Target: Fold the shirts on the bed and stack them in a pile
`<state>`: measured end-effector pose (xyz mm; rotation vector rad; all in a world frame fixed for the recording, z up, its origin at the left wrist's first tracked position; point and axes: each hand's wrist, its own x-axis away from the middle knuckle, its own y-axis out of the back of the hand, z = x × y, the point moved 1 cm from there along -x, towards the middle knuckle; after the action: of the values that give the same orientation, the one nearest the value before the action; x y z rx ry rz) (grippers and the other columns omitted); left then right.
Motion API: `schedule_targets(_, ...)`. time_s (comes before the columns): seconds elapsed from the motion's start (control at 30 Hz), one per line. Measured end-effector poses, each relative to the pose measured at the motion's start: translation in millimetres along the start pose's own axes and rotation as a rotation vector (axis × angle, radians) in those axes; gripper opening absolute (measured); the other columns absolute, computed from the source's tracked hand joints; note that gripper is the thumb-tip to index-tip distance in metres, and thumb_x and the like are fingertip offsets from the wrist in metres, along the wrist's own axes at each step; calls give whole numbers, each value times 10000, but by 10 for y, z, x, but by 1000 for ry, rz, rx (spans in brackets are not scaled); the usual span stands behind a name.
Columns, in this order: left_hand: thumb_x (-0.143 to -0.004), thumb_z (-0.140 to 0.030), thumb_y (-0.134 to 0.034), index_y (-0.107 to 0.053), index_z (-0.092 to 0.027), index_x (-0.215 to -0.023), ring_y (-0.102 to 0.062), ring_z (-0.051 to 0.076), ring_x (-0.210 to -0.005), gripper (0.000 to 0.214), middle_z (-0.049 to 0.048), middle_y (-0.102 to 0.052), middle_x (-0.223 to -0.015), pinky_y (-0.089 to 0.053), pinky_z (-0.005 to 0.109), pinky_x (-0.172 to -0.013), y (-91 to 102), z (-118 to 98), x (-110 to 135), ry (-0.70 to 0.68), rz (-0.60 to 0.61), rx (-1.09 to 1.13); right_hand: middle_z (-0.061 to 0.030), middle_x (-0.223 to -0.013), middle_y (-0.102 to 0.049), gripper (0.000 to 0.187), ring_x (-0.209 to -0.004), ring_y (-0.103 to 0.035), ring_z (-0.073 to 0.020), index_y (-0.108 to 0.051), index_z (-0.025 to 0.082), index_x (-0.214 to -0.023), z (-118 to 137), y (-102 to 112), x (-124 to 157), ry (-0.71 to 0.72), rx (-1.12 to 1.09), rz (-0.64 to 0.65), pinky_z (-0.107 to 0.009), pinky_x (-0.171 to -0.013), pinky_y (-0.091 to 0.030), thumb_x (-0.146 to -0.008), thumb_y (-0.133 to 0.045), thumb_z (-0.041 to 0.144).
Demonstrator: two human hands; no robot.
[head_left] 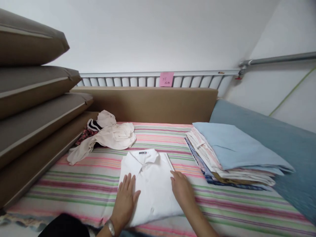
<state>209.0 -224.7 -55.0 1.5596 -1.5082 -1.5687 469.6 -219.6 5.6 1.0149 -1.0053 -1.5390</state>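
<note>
A white button-up shirt (155, 187) lies folded in front of me, collar at the far end, with a dark-lettered label inside the neck. My left hand (125, 197) rests flat on the shirt's left part, fingers stretched out and thumb apart; a silvery band circles that wrist. At the right edge of the shirt is my right hand (181, 189), its fingertips touching the fabric there. How its fingers meet the edge is partly hidden from this angle. Beneath the shirt spreads a striped cloth (81, 187) in pink, green and white.
On the right stands a stack of folded garments (237, 148), light blue on top. Crumpled white clothing (111, 136) lies at the back left. Brown cushions (37, 108) pile up on the left. A brown padded board (153, 103) and a radiator (123, 80) with a pink note (166, 79) line the back.
</note>
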Motion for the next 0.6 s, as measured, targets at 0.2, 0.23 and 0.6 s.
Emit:
schedule_targets(0.2,-894,-343,-417,-423,-200,-1333,-354,320,-1303,462,114,-438,-1398,-368,545,-992,119,-35,-184,-11,5,-16,-52,-955,-700,273,-908,-623,-159,-662,175,-929,-478,0,-174,-181,-409,169,-226,-790,-423,-792,-429,138)
schedule_targets(0.23,-894,-339,-419,-445,-197,-1310,-392,307,-1276,440,119,-472,-1365,-375,531,-990,213,-117,-268,-23,-17,36,-41,-909,-707,246,-863,-631,-153,-663,181,-892,-548,-27,-182,-205,-440,192,-219,-747,-427,-770,-453,138)
schedule_targets(0.6,-815,-445,-481,-631,-121,-943,-631,301,-811,379,183,-670,-892,-435,367,-696,11,-1826,-1055,143,480,184,-2,-730,-680,181,-697,-601,-138,-629,193,-799,-738,-219,-215,-289,-513,236,-218,-587,-362,-647,-550,135)
